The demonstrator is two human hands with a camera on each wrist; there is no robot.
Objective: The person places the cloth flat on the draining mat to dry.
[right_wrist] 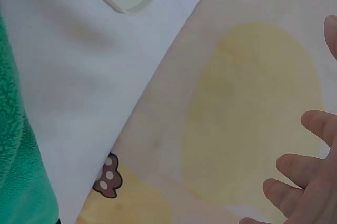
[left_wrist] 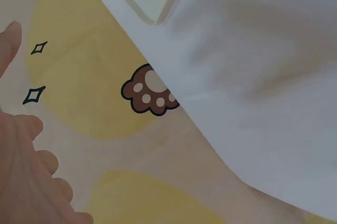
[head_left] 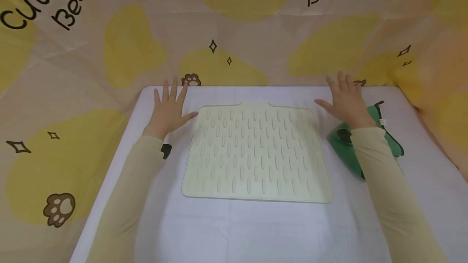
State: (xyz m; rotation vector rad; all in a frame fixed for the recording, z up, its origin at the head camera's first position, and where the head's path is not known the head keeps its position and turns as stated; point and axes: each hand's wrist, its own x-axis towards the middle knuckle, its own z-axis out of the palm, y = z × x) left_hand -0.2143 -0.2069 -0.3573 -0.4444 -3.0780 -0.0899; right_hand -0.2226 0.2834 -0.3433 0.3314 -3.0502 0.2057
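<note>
A cream ridged mat, patterned with rows of raised ovals, lies flat on the white table. Left of its far corner is my left hand, palm down with fingers spread; the thumb tip appears beside the mat's edge, and I cannot tell if it touches. My right hand is spread out over the far right of the table, holding nothing. Beneath the right forearm sits a green cloth with dark edging, partly hidden by the sleeve. Its fluffy pile shows in the right wrist view as a green cloth.
The white table ends at a far edge just past the hands. Behind and beside it hangs a yellow and beige fabric with printed words and paw prints. A black strap is at the left wrist.
</note>
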